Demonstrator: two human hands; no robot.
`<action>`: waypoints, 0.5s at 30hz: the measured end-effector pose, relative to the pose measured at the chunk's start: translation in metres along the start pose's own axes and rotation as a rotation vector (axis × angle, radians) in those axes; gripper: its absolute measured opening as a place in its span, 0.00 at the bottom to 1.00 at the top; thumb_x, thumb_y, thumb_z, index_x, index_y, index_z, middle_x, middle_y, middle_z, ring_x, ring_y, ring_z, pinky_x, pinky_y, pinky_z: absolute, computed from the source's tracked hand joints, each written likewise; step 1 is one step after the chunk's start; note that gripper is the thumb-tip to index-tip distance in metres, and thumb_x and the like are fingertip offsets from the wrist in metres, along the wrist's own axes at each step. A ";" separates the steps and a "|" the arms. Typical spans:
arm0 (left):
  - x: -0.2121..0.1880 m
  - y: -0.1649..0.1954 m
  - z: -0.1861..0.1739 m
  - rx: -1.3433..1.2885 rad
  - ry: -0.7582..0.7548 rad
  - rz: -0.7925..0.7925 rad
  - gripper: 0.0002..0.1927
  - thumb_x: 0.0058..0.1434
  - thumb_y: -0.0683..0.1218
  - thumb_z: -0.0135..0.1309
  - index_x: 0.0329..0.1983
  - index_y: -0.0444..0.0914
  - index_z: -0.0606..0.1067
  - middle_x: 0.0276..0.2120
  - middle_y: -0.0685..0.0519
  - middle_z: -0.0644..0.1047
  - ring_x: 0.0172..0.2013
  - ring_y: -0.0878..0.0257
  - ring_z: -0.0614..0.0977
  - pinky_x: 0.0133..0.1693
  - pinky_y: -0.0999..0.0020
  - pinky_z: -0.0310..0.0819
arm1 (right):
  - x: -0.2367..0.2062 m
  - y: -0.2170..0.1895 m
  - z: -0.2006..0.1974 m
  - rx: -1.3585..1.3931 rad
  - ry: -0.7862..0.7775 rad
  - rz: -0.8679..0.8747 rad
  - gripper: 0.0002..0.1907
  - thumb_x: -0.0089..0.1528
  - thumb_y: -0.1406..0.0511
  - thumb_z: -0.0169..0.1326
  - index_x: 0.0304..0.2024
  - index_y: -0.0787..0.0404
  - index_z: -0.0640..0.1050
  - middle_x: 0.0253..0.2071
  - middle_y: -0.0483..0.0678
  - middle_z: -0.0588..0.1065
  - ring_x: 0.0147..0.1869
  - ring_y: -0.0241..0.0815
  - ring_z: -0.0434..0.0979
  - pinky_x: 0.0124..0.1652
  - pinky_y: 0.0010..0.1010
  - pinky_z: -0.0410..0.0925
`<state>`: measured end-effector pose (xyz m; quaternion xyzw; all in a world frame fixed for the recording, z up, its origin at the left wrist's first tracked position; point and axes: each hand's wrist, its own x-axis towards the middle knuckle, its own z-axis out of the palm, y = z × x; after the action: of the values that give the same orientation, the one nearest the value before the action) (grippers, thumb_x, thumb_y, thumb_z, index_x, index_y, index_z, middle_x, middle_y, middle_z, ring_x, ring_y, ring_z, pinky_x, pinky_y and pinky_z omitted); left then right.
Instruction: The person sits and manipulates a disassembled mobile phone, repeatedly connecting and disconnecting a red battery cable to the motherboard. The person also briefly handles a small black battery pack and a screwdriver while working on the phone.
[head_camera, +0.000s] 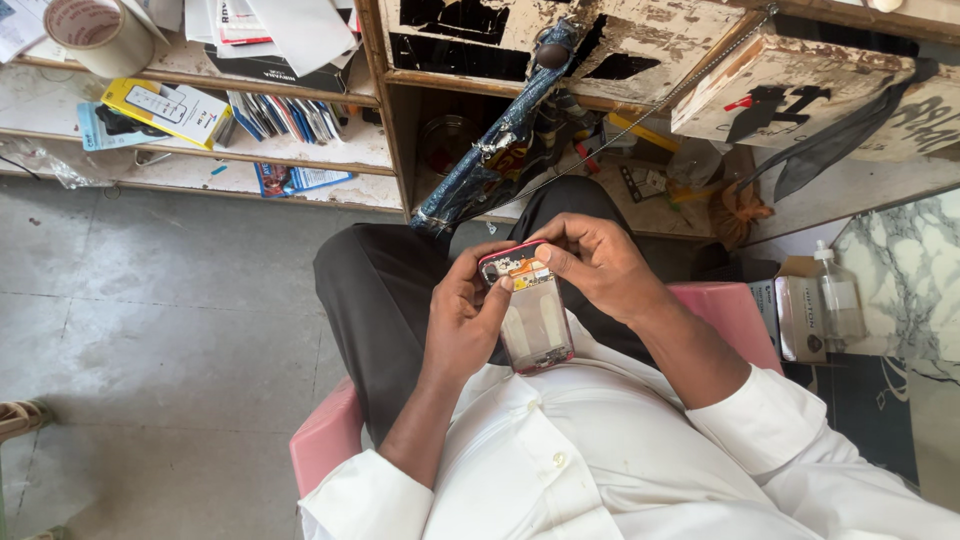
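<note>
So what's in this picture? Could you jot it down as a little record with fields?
Setting: person seated on a pink stool, grey tiled floor, cluttered shelves ahead
Left hand: grips the left edge of an opened phone
Right hand: fingertips on the phone's top end
Phone: back cover off, inner parts showing, pink frame
Nearby: tape roll, clear bottle

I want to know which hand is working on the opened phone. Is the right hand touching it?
Touching. The head view shows the right hand with its fingers pressed on the top end of the opened phone, no gap between them.
</note>
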<state>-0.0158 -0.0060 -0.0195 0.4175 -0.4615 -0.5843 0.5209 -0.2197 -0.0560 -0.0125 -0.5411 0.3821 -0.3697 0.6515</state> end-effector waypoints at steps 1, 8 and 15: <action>0.001 -0.001 0.001 -0.007 0.019 -0.011 0.15 0.69 0.40 0.53 0.58 0.32 0.74 0.42 0.52 0.81 0.41 0.72 0.79 0.42 0.75 0.76 | 0.000 -0.001 0.000 -0.003 -0.006 0.013 0.12 0.68 0.66 0.56 0.49 0.69 0.78 0.42 0.47 0.79 0.46 0.30 0.78 0.46 0.23 0.72; 0.006 -0.019 -0.006 -0.070 0.117 -0.050 0.12 0.69 0.45 0.57 0.48 0.32 0.76 0.36 0.53 0.82 0.36 0.73 0.80 0.39 0.76 0.76 | 0.002 -0.012 0.010 -0.053 -0.036 0.119 0.16 0.68 0.65 0.54 0.54 0.69 0.79 0.44 0.50 0.81 0.44 0.33 0.81 0.42 0.27 0.76; 0.007 -0.030 -0.008 -0.158 0.114 -0.058 0.09 0.69 0.44 0.57 0.44 0.32 0.76 0.35 0.54 0.81 0.36 0.73 0.79 0.38 0.76 0.75 | 0.001 -0.008 0.009 -0.029 -0.051 0.105 0.14 0.68 0.67 0.53 0.52 0.70 0.78 0.44 0.49 0.80 0.44 0.32 0.80 0.43 0.27 0.76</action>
<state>-0.0155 -0.0130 -0.0506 0.4208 -0.3715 -0.6090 0.5604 -0.2114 -0.0544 -0.0035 -0.5391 0.3986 -0.3156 0.6715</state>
